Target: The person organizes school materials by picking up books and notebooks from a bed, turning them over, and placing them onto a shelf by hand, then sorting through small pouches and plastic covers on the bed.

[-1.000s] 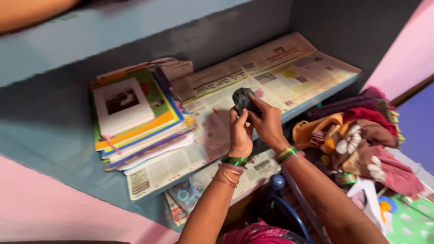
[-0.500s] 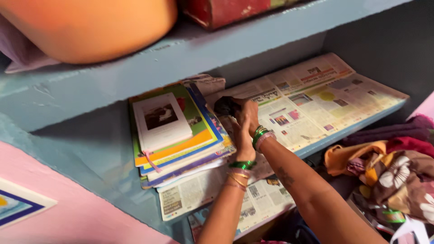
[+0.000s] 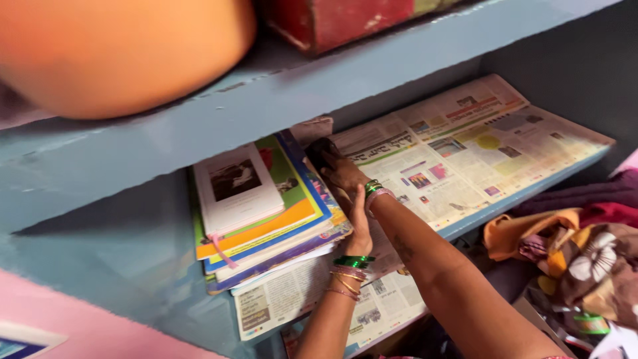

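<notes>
Blue-painted shelf [image 3: 100, 266], lined with printed newspaper sheets [image 3: 452, 156]. Left of the fingers: a stack of colourful flat books and papers [image 3: 262, 209]. Left hand [image 3: 359, 223] is raised beside the stack's right edge, fingers extended, holding nothing. Right hand [image 3: 342, 174], directly above it, has fingers closed around a crumpled dark cloth [image 3: 323, 152] at the shelf's back. Right of the fingers: folded multicoloured fabrics [image 3: 571, 256].
</notes>
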